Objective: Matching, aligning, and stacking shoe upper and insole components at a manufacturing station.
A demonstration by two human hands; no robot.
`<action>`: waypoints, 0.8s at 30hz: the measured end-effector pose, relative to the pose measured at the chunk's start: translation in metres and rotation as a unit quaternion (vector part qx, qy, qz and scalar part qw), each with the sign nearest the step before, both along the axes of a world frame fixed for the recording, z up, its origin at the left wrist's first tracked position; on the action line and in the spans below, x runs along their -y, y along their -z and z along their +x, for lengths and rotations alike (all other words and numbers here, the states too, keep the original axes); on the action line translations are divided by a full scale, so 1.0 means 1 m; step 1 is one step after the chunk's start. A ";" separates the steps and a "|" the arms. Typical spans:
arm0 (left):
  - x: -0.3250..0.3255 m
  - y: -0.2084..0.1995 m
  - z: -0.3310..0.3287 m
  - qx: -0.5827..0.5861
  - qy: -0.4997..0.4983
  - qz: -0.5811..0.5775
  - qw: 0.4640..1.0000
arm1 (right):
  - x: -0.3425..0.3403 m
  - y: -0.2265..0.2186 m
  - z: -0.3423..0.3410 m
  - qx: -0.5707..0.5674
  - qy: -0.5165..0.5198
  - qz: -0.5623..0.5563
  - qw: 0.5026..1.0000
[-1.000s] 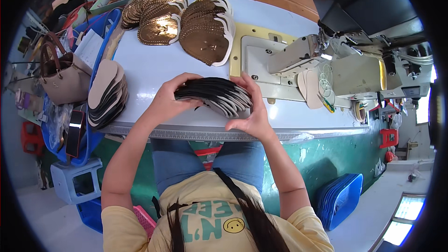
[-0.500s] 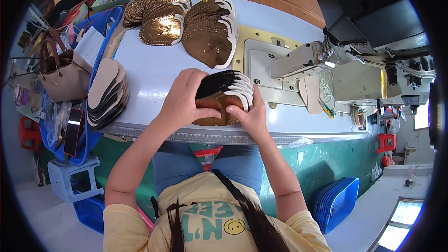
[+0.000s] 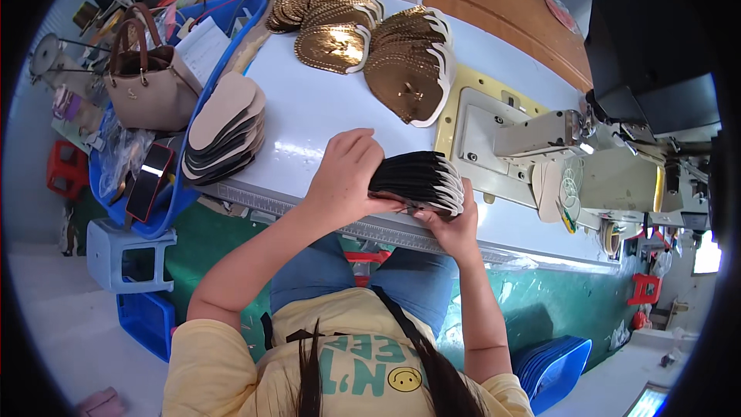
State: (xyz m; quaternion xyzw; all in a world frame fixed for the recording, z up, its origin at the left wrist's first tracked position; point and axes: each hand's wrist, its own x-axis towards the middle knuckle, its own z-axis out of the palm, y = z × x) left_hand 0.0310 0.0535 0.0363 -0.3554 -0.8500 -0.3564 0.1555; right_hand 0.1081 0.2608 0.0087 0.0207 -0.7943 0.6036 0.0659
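Note:
A thick stack of shoe upper pieces (image 3: pixel 413 176), black along the layered edges and white at the right ends, is gripped between both hands over the table's front edge. My left hand (image 3: pixel 347 178) is closed on its left end, thumb along the near side. On the right end, my right hand (image 3: pixel 454 226) has its thumb pressed to the near side and its fingers partly hidden behind. Beyond them lie two fanned piles of shiny gold upper pieces, a left pile (image 3: pixel 328 43) and a right pile (image 3: pixel 409 77), with white edging.
To the right stands a sewing machine (image 3: pixel 532 133) on a yellow-edged plate, with a beige insole (image 3: pixel 546 189) beside it. A stack of beige and black insoles (image 3: pixel 224 120) sits left. Beyond it, a blue tub (image 3: pixel 231 47) carries a handbag (image 3: pixel 150 89) and a phone (image 3: pixel 149 183).
Both hands have tipped the stack, so its gold face no longer shows and the black layered edges face up. The whole view has shifted, with the table's things appearing farther right.

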 end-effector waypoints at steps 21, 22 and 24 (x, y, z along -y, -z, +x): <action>0.198 0.014 0.008 -0.087 -0.270 -0.236 0.929 | -0.001 0.007 -0.003 0.017 -0.031 -0.034 0.999; 0.203 0.018 0.005 -0.074 -0.275 -0.244 0.927 | 0.002 0.007 -0.002 0.019 -0.025 -0.095 0.995; 0.207 0.021 0.000 -0.078 -0.250 -0.252 0.932 | 0.000 0.009 -0.002 0.023 -0.023 -0.093 0.995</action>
